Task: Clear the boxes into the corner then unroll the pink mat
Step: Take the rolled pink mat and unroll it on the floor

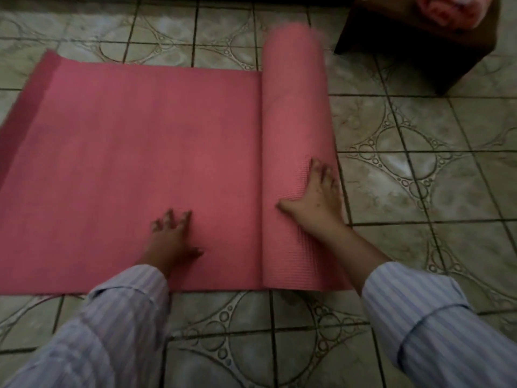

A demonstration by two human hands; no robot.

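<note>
The pink mat lies partly unrolled on the tiled floor, its flat part spreading to the left. The remaining roll stands along the flat part's right edge, running from near to far. My left hand rests flat on the unrolled part near its front edge, fingers spread. My right hand lies palm down on top of the roll near its front end, fingers apart. No boxes are in view.
A dark brown stool or low table stands at the far right, with a pink and white object on top. Patterned floor tiles extend to the right of the roll and in front of the mat.
</note>
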